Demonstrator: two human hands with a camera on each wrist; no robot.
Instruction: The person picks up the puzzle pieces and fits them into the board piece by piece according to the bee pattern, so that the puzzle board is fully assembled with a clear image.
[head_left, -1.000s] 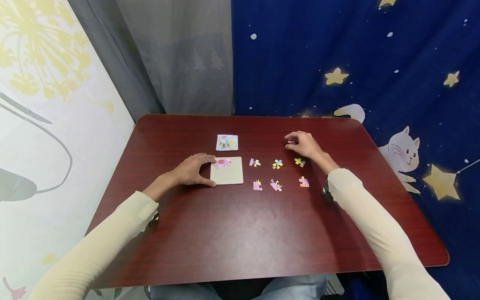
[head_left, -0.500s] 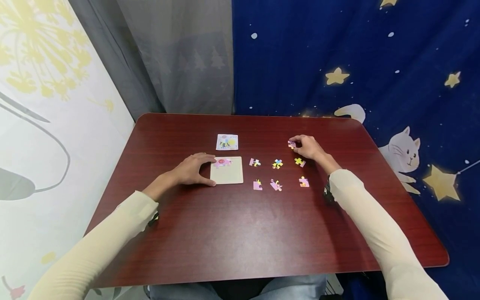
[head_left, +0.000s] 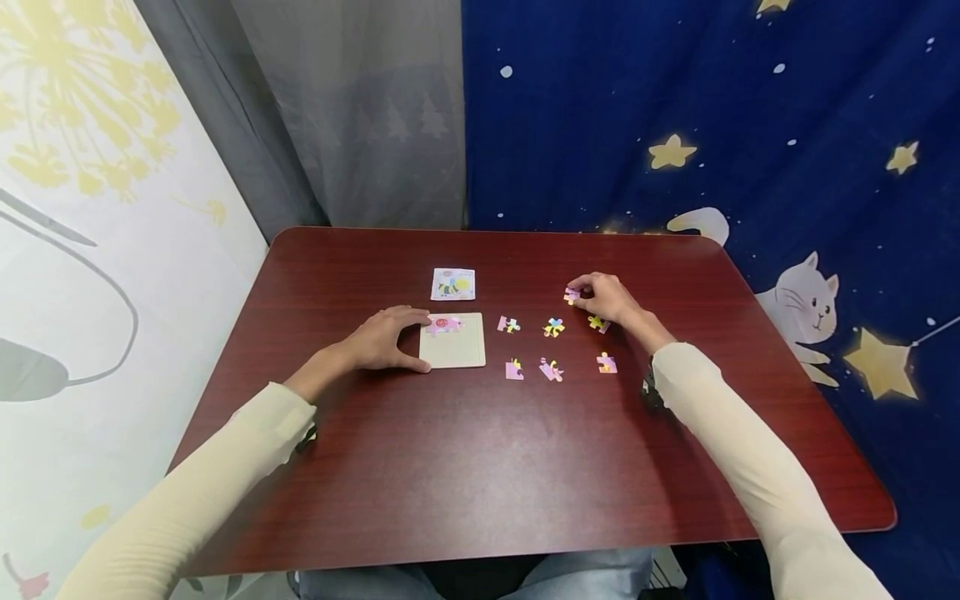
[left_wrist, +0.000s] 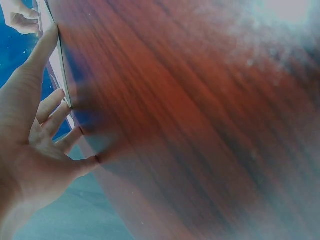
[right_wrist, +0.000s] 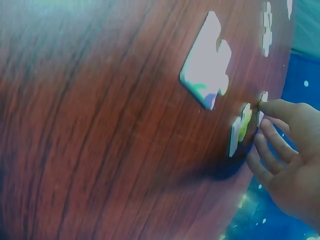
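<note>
My left hand (head_left: 384, 339) holds the left side of a cream puzzle board (head_left: 467, 348), its thumb at the near corner and its fingers at the far one. A pink puzzle piece with a red mark (head_left: 444, 325) sits in the board's upper left. Farther right, my right hand (head_left: 609, 298) pinches a small pink puzzle piece (head_left: 572, 296) between thumb and fingers, close to the tabletop. The right wrist view shows that piece (right_wrist: 261, 114) nearly edge-on, partly covered by the thumb. A yellow and pink piece (head_left: 597, 323) lies just under the right hand, partly hidden by it.
Several loose pieces lie right of the board, among them a blue and yellow piece (head_left: 554, 327) and a pink piece (head_left: 607, 362). A picture card with a bee (head_left: 453, 284) lies behind the board. The dark red table (head_left: 480, 467) reaches the blue curtain (head_left: 570, 108).
My right hand first reached over the pink piece at the back right, then pinched it and drew it a little left and nearer. The left hand and board have stayed in place.
</note>
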